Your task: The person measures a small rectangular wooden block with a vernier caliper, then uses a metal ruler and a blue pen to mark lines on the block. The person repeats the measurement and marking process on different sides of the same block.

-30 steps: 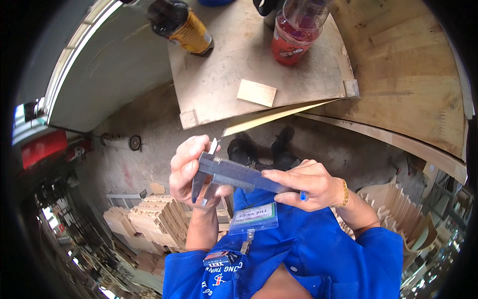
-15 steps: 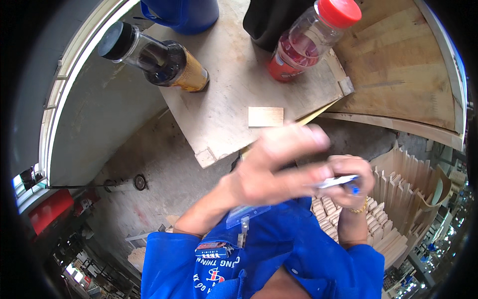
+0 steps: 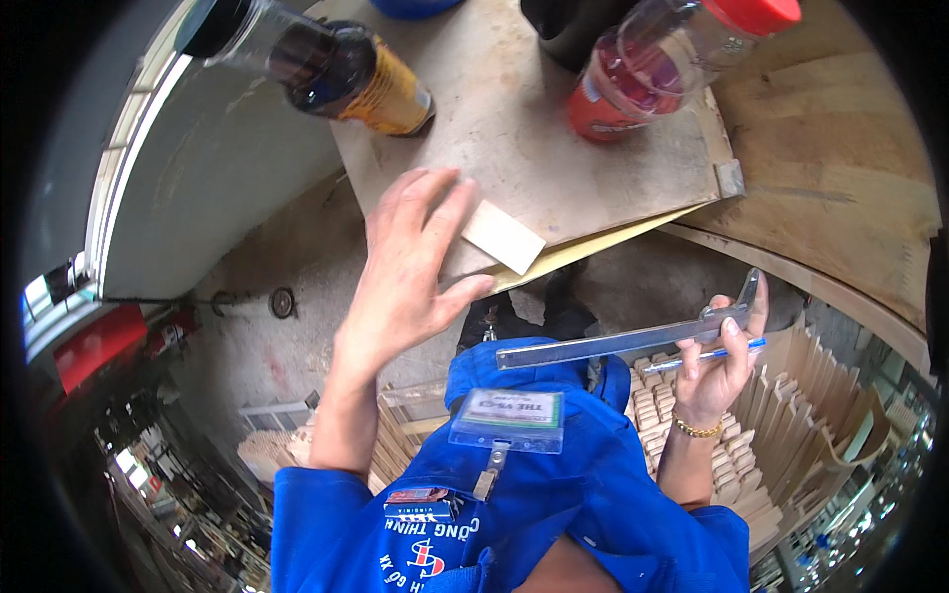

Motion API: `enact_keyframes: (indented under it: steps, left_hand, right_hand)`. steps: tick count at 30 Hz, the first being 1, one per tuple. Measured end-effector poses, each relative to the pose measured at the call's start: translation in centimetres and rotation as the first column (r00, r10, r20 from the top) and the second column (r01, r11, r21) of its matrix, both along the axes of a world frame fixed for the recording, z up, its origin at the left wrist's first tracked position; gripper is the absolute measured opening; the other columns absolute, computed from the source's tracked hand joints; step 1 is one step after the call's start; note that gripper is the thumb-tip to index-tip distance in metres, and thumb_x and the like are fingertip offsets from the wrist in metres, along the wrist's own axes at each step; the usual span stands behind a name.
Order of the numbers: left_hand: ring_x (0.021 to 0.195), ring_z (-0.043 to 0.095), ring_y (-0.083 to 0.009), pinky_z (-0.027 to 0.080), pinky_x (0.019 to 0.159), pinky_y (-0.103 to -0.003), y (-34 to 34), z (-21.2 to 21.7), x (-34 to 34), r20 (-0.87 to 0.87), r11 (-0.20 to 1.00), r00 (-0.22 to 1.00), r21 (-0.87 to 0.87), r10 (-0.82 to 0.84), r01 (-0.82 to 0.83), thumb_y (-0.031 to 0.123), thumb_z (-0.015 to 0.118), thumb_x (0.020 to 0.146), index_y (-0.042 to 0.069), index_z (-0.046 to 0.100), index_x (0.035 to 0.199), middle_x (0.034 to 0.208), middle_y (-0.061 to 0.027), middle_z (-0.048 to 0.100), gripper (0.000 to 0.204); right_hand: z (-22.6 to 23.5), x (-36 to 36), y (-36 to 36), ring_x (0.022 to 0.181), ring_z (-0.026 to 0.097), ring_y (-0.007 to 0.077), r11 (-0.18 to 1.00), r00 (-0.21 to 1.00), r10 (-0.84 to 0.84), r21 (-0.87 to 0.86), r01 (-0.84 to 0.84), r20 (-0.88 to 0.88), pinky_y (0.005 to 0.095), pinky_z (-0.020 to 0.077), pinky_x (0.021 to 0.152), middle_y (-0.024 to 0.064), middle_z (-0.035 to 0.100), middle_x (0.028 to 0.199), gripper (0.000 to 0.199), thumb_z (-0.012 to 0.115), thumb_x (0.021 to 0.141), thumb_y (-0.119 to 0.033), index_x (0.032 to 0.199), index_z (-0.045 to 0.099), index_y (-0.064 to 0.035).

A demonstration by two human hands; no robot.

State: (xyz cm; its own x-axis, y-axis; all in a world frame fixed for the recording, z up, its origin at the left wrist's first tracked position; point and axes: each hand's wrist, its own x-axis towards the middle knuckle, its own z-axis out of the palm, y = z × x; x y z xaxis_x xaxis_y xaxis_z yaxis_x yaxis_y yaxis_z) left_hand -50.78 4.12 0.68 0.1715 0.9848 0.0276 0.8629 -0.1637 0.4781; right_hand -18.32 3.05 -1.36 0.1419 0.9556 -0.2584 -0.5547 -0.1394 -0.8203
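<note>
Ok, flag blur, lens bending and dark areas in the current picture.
Head view: the left hand looks slightly motion-blurred around its fingertips; the long grey metal caliper reads sharper; same view, the broad brown wooden panel bows along its lower edge; the corners go black.

The left hand is over the near left part of the tabletop, with the block just right of its fingers, at the near edge. Beyond that hand stands one bottle; a second bottle stands beyond and to its right, both on the tabletop. In the right hand lie the caliper, its beam reaching left in front of the body, and the pen, on the body side of the caliper. Beyond the right hand is a panel, right of the tabletop; below that hand are piled wood pieces.
</note>
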Motion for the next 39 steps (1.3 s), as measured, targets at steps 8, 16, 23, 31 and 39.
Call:
enact_keyframes:
  steps: [8, 16, 23, 31, 39]
  left_hand:
    - [0.134, 0.035, -0.0396, 0.026, 0.111, -0.052, -2.8, -2.6, 5.4, -0.080, 0.911, 0.912, 0.131, 0.403, -0.391, 0.033, 0.091, 0.061, 0.000, 0.052, 0.133, 0.140, -0.0180, 0.043, 0.089]
    - [0.122, 0.053, -0.0403, 0.036, 0.107, -0.050, -5.1, -4.1, 5.2, 0.270, 0.753, 0.809, 0.299, 0.522, -0.586, 0.009, 0.081, 0.073, 0.002, 0.066, 0.116, 0.117, -0.0135, 0.067, 0.045]
    - [0.124, 0.053, -0.0388, 0.032, 0.109, -0.050, -4.1, -5.9, 6.5, 0.412, 0.708, 0.765, 0.321, 0.495, -0.630, 0.010, 0.085, 0.072, 0.006, 0.062, 0.120, 0.118, -0.0139, 0.067, 0.053]
    - [0.124, 0.052, -0.0380, 0.032, 0.108, -0.050, -4.2, -5.9, 6.4, 0.294, 0.733, 0.802, 0.329, 0.519, -0.595, 0.011, 0.085, 0.072, 0.007, 0.065, 0.118, 0.116, -0.0120, 0.067, 0.051]
    - [0.124, 0.052, -0.0360, 0.032, 0.108, -0.049, -4.2, -6.1, 6.4, 0.300, 0.723, 0.790, 0.321, 0.534, -0.611, 0.010, 0.085, 0.070, 0.008, 0.070, 0.110, 0.113, -0.0098, 0.067, 0.042]
  right_hand:
    - [-1.8, -1.7, -0.4, 0.080, 0.075, 0.0341, 0.961, 0.951, 0.144, -0.189, -0.200, -0.275, 0.0238, 0.0441, 0.036, 0.0220, 0.068, 0.113, 0.023, 0.053, 0.101, -0.009, 0.123, 0.046, -0.0105]
    - [-3.5, -7.0, -1.9, 0.058, 0.067, 0.0176, 0.901, 0.929, 0.368, -0.236, -0.365, -0.031, 0.0185, 0.0379, 0.040, 0.0223, 0.070, 0.092, 0.025, 0.064, 0.096, -0.009, 0.101, 0.039, -0.0080]
    - [-3.6, -8.2, -0.9, 0.054, 0.064, 0.0128, 0.854, 0.893, 0.450, -0.284, -0.436, -0.018, 0.0184, 0.0349, 0.040, 0.0076, 0.061, 0.070, 0.024, 0.065, 0.095, -0.006, 0.096, 0.040, -0.0064]
    - [-3.3, -10.0, -0.3, 0.050, 0.060, 0.0094, 0.833, 0.875, 0.485, -0.295, -0.468, -0.019, 0.0190, 0.0339, 0.040, 0.0099, 0.065, 0.066, 0.024, 0.065, 0.096, -0.009, 0.097, 0.042, -0.0058]
    - [-3.3, -10.3, 0.5, 0.045, 0.054, 0.0064, 0.821, 0.847, 0.530, -0.271, -0.503, 0.030, 0.0181, 0.0339, 0.039, 0.0104, 0.065, 0.061, 0.026, 0.067, 0.096, -0.014, 0.097, 0.043, -0.0047]
